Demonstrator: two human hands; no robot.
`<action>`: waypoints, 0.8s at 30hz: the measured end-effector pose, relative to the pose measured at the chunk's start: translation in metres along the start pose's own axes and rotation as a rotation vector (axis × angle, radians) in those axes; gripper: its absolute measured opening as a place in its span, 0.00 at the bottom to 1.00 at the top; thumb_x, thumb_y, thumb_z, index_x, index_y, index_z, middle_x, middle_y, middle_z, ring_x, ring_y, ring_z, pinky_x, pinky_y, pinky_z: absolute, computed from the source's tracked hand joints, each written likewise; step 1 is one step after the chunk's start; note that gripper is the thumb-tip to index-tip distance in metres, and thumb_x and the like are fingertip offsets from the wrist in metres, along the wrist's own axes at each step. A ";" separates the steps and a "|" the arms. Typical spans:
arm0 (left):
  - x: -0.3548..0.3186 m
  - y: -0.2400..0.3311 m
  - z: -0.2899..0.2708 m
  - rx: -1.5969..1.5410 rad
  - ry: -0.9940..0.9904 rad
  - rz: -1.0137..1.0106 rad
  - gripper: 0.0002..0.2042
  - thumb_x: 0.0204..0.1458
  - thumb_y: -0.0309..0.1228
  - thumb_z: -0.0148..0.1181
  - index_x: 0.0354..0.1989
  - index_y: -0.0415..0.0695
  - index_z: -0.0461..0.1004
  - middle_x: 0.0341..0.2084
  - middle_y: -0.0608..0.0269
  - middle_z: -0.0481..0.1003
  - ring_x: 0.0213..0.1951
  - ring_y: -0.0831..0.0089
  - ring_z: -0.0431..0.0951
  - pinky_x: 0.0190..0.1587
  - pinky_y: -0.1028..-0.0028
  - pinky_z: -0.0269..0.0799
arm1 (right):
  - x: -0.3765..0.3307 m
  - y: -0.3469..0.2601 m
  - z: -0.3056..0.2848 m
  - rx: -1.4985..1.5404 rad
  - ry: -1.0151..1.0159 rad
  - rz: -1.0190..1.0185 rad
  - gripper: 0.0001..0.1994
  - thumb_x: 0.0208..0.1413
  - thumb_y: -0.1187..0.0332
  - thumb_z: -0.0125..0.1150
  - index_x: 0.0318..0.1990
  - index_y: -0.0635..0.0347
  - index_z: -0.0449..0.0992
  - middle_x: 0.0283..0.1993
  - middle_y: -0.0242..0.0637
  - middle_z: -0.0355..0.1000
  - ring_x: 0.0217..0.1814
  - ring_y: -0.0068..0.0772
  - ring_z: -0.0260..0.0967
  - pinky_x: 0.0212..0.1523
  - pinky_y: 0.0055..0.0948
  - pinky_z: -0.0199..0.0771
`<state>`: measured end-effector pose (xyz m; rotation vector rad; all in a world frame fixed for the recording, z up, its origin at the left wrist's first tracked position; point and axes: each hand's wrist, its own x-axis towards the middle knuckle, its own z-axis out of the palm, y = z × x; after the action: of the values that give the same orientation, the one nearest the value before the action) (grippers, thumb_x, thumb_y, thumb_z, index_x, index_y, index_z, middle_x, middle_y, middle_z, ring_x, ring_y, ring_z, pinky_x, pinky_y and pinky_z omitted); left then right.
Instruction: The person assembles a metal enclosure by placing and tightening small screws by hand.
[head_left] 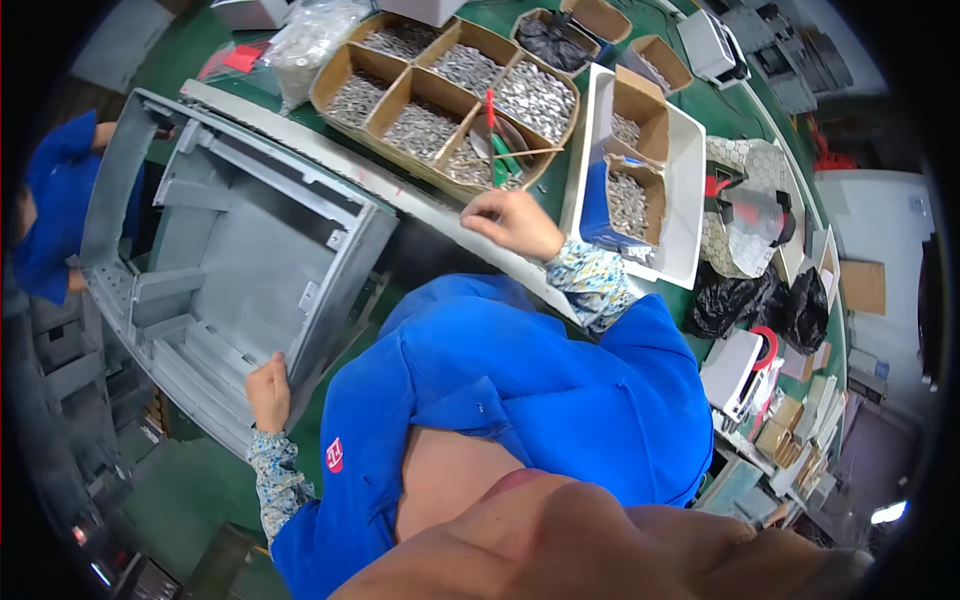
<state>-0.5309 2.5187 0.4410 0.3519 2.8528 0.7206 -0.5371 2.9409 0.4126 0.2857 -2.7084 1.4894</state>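
Head view: 1 grey metal housing (265, 265), tilted in frame, open side up, sitting at the person's left against the bench's pale edge strip (425, 208). Left hand (268, 393) clamped on the housing's near rim, thumb up. Right hand (514, 222) over the edge strip, just in front of the divided carton (440, 90); fingers curled, thumb close to forefinger, can't tell if anything small is pinched. Hands well apart. Carton count: 1, with 6 compartments, all holding small silvery parts (535, 100). Front right compartment also has 1 red handle (490, 108), 1 green piece (501, 162) and 1 thin stick (530, 153) lying across. Right of that: 1 white tray (686, 155) with 2 small cartons (597, 205), both with parts inside. 1 clear plastic bag (300, 60) behind the housing. 1 co-worker (62, 200) in blue, far left.
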 end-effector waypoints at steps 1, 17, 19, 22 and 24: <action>0.000 0.000 0.003 -0.036 0.052 -0.053 0.20 0.54 0.37 0.44 0.15 0.35 0.66 0.09 0.47 0.61 0.14 0.57 0.61 0.21 0.66 0.56 | -0.005 0.000 -0.018 -0.050 0.004 0.003 0.06 0.45 0.67 0.56 0.27 0.60 0.74 0.25 0.41 0.71 0.27 0.38 0.70 0.29 0.31 0.67; 0.044 0.091 0.020 -0.318 0.471 0.371 0.05 0.44 0.19 0.50 0.19 0.38 0.70 0.10 0.61 0.62 0.14 0.70 0.62 0.17 0.73 0.55 | -0.096 0.147 -0.090 -0.791 0.206 0.614 0.16 0.49 0.69 0.47 0.46 0.62 0.61 0.42 0.56 0.62 0.44 0.58 0.59 0.44 0.48 0.62; 0.049 0.098 0.025 -0.377 0.495 0.384 0.07 0.41 0.18 0.53 0.15 0.39 0.67 0.09 0.59 0.60 0.13 0.66 0.61 0.16 0.70 0.55 | -0.100 0.148 -0.100 -0.577 0.200 0.610 0.13 0.49 0.68 0.48 0.40 0.66 0.65 0.37 0.57 0.65 0.38 0.59 0.63 0.41 0.46 0.62; 0.041 0.101 0.025 -0.387 0.515 0.447 0.07 0.43 0.21 0.53 0.15 0.39 0.67 0.10 0.59 0.63 0.13 0.65 0.63 0.17 0.71 0.57 | -0.119 0.168 -0.101 -0.640 0.225 0.616 0.13 0.51 0.63 0.49 0.36 0.65 0.64 0.32 0.57 0.67 0.36 0.57 0.65 0.37 0.44 0.63; 0.032 0.101 0.029 -0.405 0.524 0.439 0.08 0.46 0.25 0.52 0.16 0.38 0.69 0.11 0.59 0.65 0.14 0.66 0.65 0.18 0.72 0.58 | -0.121 0.173 -0.105 -0.714 0.212 0.576 0.12 0.52 0.64 0.49 0.35 0.64 0.65 0.28 0.55 0.68 0.32 0.57 0.65 0.34 0.43 0.64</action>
<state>-0.5364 2.6264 0.4617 0.8424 2.9959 1.6582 -0.4553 3.1370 0.3104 -0.6745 -3.0268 0.4446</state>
